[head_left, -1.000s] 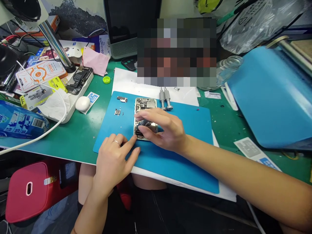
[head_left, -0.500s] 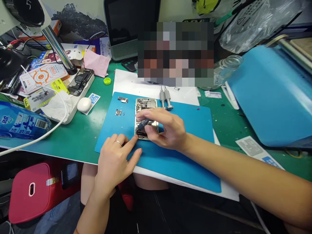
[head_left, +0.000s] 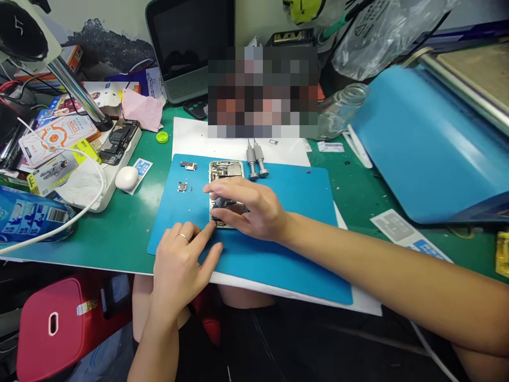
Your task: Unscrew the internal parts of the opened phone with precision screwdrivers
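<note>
An opened phone (head_left: 224, 172) with its insides showing lies on a blue work mat (head_left: 294, 196). My right hand (head_left: 246, 208) is over the phone's lower half, fingers pinched around a small grey screwdriver (head_left: 221, 203) that stands on the phone. My left hand (head_left: 183, 260), a ring on one finger, rests on the mat with its fingertips spread and touching the phone's lower left corner. Two small metal parts (head_left: 187, 165) lie on the mat to the phone's left. Two grey screwdriver handles (head_left: 255, 160) lie just right of the phone's top.
A second opened phone (head_left: 118, 139) sits on a white pad at the left, with a white earbud case (head_left: 126, 178), packaging and a white cable. A monitor (head_left: 186, 48) stands behind. A glass jar (head_left: 338, 110) and a large blue roll (head_left: 425, 143) are at the right. A red bag (head_left: 55, 323) is below the table's edge.
The camera view has shifted slightly, moving everything left in frame. My right hand has turned the screwdriver a little over the phone. The left hand stays at the phone's corner.
</note>
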Demonstrator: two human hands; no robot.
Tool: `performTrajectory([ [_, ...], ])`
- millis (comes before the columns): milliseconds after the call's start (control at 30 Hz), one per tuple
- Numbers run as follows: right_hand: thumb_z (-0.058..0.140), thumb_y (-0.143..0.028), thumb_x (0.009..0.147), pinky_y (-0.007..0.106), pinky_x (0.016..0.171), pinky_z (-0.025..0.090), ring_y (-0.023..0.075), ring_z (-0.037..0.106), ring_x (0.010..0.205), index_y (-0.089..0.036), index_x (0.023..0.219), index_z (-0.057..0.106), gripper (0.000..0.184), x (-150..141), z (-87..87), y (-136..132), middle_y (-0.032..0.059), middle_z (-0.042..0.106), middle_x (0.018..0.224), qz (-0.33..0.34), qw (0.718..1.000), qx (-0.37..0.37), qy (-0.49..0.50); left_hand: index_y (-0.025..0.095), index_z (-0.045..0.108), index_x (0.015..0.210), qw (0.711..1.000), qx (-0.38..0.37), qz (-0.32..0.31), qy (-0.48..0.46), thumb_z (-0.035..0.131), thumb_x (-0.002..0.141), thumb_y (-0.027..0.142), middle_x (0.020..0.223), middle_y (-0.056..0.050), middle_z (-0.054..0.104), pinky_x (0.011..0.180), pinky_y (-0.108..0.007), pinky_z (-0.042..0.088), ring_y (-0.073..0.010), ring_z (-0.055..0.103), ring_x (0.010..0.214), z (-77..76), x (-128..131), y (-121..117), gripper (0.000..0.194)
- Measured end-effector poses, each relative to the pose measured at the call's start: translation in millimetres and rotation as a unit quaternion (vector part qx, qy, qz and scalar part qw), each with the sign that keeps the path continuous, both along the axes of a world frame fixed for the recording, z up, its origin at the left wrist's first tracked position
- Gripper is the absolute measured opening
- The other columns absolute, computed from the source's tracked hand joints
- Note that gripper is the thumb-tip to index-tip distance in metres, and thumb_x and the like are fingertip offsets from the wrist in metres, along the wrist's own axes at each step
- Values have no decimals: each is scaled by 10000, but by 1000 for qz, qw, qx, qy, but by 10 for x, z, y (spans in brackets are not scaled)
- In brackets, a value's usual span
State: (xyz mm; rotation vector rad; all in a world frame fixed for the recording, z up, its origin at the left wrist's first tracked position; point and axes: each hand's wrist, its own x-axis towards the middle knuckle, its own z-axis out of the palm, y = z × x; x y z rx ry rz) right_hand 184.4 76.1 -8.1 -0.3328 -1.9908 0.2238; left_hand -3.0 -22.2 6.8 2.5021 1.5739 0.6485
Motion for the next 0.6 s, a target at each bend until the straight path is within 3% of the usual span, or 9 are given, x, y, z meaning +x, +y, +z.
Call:
performTrajectory([
  [167,533,-66,951,335,897,662,183,717,1165,-222,1523,352,620,-11,10,2,115,726,1266,-13,1000,3,9,196,671,1293,1000,0,5,4,528,1035,383,848,-44,604,707,-348,393,-195,519,793,-2,5,-4,349],
  [333,650,-162,950,316,896,656,183,716,1153,-217,1467,416,570,-6,7,16,117,727,1261,1,1000,-5,2,190,678,1277,1000,1,7,9,531,1034,382,862,-49,615,709,-352,389,-196,521,797,3,11,-8,343],
  [500,550,-83,962,343,916,654,187,702,1187,-227,1512,362,599,-1,10,21,113,714,1274,-8,1000,-11,2,188,673,1293,1000,3,3,10,540,1033,377,851,-45,606,714,-351,388,-195,511,795,4,12,-9,348],
  [600,617,-129,951,339,909,654,187,706,1150,-215,1499,392,598,4,0,27,116,707,1267,-3,1000,-1,-1,182,677,1280,1000,3,2,6,552,1027,365,858,-44,608,716,-353,387,-197,512,798,5,9,-9,337],
])
